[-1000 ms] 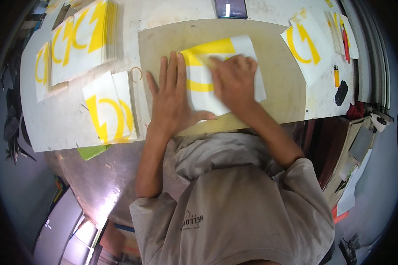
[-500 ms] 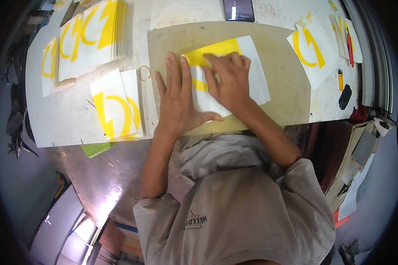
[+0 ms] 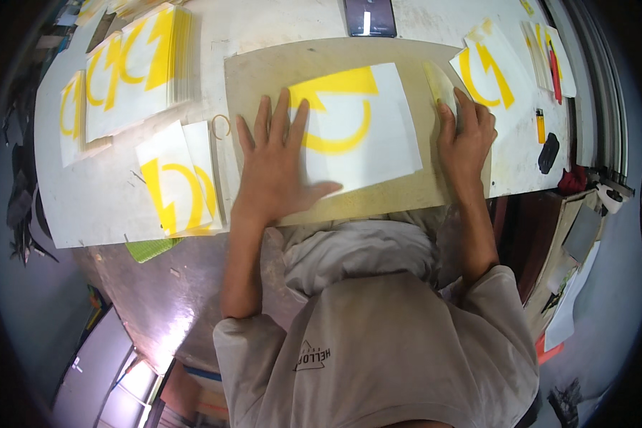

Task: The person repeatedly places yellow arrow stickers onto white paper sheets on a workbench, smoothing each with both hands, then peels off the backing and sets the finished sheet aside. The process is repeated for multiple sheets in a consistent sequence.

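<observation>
On a tan board (image 3: 378,196) lies a white sheet (image 3: 392,128) with a yellow curved and jagged design. My left hand (image 3: 274,167) rests flat over the sheet's left edge, its fingers spread and thumb out along the near edge. Just beyond the sheet's right edge, my right hand (image 3: 467,139) grips a thin, flat, pale piece (image 3: 442,84) stained yellow, between thumb and fingers. Its exact kind is unclear, and its lower part is hidden by the fingers.
Stacks of yellow-marked sheets (image 3: 146,71) stand at the far left, with two looser sheets (image 3: 182,175) nearer. More sheets (image 3: 481,78) lie right, beside a red-handled tool (image 3: 554,71), a yellow lighter (image 3: 540,127) and a black object (image 3: 548,153). A phone (image 3: 371,18) lies at the back.
My right hand has moved right, off the white sheet, and now holds the thin yellow-stained piece upright. More of the yellow design shows. My left hand stays on the sheet's left side.
</observation>
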A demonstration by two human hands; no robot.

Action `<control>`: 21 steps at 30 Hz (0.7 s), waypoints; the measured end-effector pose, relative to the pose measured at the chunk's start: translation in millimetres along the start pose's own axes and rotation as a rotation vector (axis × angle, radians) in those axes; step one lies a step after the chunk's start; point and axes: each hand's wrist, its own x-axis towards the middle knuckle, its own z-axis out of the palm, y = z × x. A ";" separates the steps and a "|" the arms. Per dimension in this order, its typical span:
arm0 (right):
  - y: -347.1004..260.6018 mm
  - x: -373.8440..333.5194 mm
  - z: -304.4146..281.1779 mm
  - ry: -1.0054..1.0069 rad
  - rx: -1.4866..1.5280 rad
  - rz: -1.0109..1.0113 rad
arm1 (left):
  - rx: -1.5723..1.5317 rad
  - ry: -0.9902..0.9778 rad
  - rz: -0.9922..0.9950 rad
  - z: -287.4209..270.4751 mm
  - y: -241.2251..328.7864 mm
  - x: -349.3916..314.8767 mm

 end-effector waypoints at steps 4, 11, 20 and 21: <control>-13.2 -13.5 -17.8 -0.080 0.212 -0.348 | 0.007 0.142 0.127 -7.1 8.6 1.9; -34.4 -15.9 -15.4 -0.440 0.388 -0.680 | -0.031 0.302 0.150 43.6 24.9 -27.5; -33.0 -26.7 -7.6 -0.280 0.433 -0.720 | -0.041 0.400 0.166 42.8 28.1 -29.9; -33.2 -31.9 -8.2 -0.255 0.440 -0.727 | -0.046 0.394 0.161 46.2 29.2 -32.7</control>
